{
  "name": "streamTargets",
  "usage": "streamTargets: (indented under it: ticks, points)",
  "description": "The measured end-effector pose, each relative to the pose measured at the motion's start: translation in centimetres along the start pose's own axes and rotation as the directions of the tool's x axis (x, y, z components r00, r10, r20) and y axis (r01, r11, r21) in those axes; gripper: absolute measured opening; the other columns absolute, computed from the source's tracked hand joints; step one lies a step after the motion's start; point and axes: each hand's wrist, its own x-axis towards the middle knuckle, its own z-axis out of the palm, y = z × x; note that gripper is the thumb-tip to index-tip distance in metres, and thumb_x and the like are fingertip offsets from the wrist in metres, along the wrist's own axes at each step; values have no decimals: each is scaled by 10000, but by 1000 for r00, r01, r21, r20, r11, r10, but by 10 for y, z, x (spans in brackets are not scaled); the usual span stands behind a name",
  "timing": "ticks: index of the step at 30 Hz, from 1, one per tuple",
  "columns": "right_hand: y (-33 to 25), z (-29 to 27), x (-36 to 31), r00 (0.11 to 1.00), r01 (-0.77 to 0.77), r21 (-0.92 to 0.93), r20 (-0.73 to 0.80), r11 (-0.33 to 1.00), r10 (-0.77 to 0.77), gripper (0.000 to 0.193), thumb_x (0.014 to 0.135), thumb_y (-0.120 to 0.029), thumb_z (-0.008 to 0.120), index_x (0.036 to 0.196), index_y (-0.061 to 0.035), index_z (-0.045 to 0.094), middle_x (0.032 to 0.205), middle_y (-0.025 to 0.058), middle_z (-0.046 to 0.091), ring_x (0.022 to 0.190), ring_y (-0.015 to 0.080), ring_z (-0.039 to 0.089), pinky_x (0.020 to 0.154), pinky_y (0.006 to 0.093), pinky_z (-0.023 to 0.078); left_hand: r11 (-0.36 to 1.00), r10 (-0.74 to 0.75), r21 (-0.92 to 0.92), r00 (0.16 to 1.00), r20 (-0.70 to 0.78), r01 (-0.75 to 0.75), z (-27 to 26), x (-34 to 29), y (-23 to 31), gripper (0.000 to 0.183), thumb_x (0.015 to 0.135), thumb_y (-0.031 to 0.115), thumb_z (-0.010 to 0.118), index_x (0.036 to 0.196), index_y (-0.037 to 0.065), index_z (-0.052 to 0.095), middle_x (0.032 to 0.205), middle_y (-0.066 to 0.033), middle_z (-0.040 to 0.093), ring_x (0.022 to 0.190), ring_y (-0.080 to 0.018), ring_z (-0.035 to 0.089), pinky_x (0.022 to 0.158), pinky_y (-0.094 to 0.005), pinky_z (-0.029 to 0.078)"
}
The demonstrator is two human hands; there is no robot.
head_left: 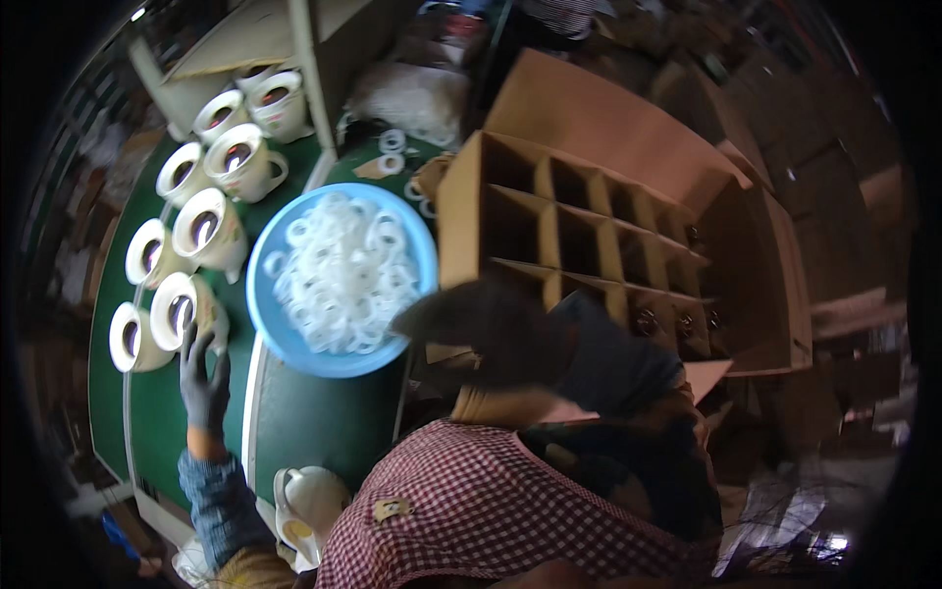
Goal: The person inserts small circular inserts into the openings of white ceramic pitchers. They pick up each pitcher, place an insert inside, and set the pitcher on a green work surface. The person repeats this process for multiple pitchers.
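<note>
My left hand (204,386), in a grey glove, reaches over the green work surface with its fingers extended. Its fingertips are at the lower part of the nearest white jug (207,312) and seem to touch it; nothing is gripped. My right hand (481,329), in a dark glove, is smeared by motion between a light blue basin (260,299) and a divided cardboard box (461,211); its fingers cannot be made out. Many translucent white plastic rings (343,275) fill the basin. The jug's round opening shows a dark, shiny inside.
Several similar white jugs (243,162) stand in two rows at the left, mouths turned toward me. Another white piece with a handle (312,496) is by my apron. Some box cells hold round shiny items (645,321). A metal post (309,69) rises behind the jugs.
</note>
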Motion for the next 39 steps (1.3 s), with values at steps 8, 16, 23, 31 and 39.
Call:
streamTargets:
  ticks: [8,16,23,31,39]
  points:
    - [-3,-182,-201,189,-853,-519,-207,56,960,424,844,-378,791,1169,-109,752,1103,175,746,1040,310,719,939,413,560,953,-27,-291,981,194,84,-15,-74,69,412,893,3,643,1302,-49,629,1545,-244,474,1426,-370,475,1171,-446,386]
    - [55,-123,-346,306,-893,-421,-308,159,901,491,844,-207,750,1303,-82,625,1224,161,701,1102,320,683,958,423,550,917,52,-394,957,284,67,-5,-83,129,429,863,51,731,1286,21,665,1461,-216,564,1341,-354,563,1116,-416,444]
    - [-80,-184,-186,539,-792,-17,-491,611,685,586,723,-76,853,1278,-63,665,1149,137,683,1066,257,693,895,367,571,823,90,-554,936,339,122,-5,-117,148,478,853,105,768,1317,54,662,1448,-196,569,1290,-326,594,1065,-405,482]
    - [-64,-46,-6,964,-163,89,228,983,139,697,782,-122,866,1413,-56,578,1302,149,640,1149,259,659,906,374,576,-204,125,-896,919,375,394,43,-162,187,1071,836,333,872,1639,66,216,1635,-129,355,1502,-289,353,1248,-456,268]
    - [-26,108,97,668,-165,434,710,886,-223,482,902,-312,739,1339,-132,647,1322,149,650,1165,298,661,939,434,560,-440,-255,-864,888,383,246,107,-318,108,586,1009,24,568,1558,46,362,1580,-128,435,1426,-269,459,1196,-423,380]
